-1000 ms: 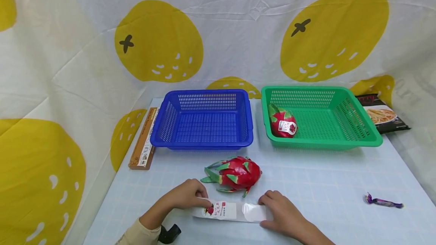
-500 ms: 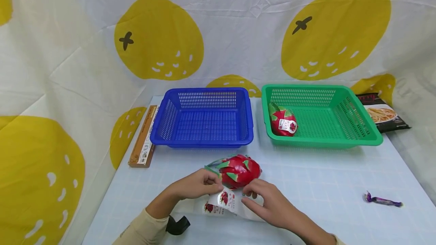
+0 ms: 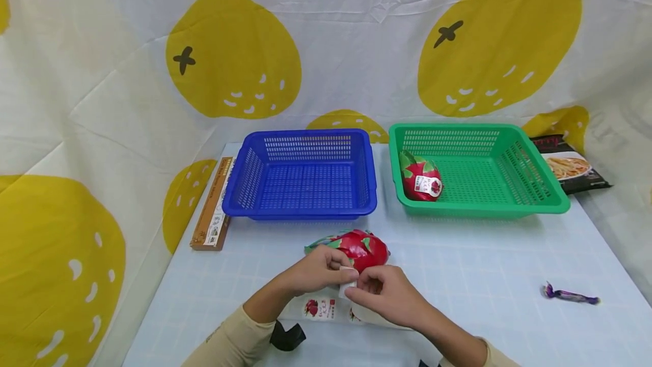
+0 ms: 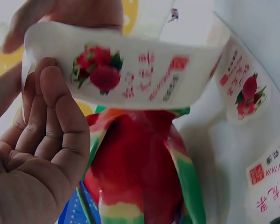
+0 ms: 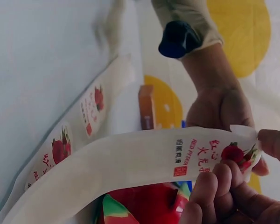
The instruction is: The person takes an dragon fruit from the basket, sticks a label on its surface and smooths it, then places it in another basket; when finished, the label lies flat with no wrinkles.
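Observation:
My left hand [image 3: 317, 271] pinches the end of a white strip of dragon fruit stickers [image 4: 144, 77], lifted and bent over. My right hand [image 3: 394, 296] meets it there, thumb and curled fingers at the same end. In the right wrist view the raised strip [image 5: 126, 154] runs down in a long curve, with one printed sticker near the fingers. More of the sticker strip [image 3: 318, 308] lies flat on the table under my hands. Just behind them a red dragon fruit [image 3: 365, 249] with green scales lies on its side, partly hidden by the left hand.
A blue basket [image 3: 300, 217] stands at the back. Right of it, a green basket [image 3: 484, 209] contains another dragon fruit [image 3: 421, 177], which bears a sticker. A brown box [image 3: 211, 205] lies far left, a black food packet [image 3: 567, 166] far right, and a purple-wrapped stick [image 3: 570, 295] at right.
Both hands have lifted an end of the sticker strip off the table and come together in front of the dragon fruit. The left hand moved right and the right hand moved left. The baskets stay put.

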Demonstrator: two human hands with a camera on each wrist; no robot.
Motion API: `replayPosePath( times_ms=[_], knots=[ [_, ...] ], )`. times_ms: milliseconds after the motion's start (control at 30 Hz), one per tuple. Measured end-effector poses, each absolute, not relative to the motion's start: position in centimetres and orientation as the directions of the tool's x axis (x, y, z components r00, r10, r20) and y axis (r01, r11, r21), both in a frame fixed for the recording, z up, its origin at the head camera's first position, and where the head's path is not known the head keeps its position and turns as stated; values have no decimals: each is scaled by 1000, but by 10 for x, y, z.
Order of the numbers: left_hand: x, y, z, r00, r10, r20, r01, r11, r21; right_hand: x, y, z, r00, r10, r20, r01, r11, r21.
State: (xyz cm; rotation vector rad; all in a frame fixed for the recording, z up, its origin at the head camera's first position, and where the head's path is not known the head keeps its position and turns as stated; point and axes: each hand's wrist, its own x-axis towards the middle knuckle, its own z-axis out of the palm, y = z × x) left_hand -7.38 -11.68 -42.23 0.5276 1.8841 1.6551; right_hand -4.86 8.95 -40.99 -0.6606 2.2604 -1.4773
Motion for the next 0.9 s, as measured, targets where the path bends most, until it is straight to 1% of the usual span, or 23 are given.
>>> replayPosePath(
  times_ms=[267, 467, 633, 767, 900],
  knots=[
    [-73, -120, -425, -764, 620, -179, -70, 197, 978, -52, 98, -413, -794, -594, -128, -110, 347, -931],
    [-73, -133, -428, -774, 592, -225, -89, 250, 964, -55, 106, -416, -785, -602, -146, -77, 330, -941],
    [-68, -151, -433, -779, 570, -262, -105, 294, 950, -56, 113, -420, -769, -606, -204, -17, 339, -941],
    [-61, -164, -440, -787, 534, -309, -119, 360, 925, -56, 119, -423, -752, -610, -249, 32, 344, -939],
    [-55, -175, -448, -815, 465, -345, -89, 488, 868, -56, 125, -426, -745, -607, -277, 64, 348, -935]
  ],
)
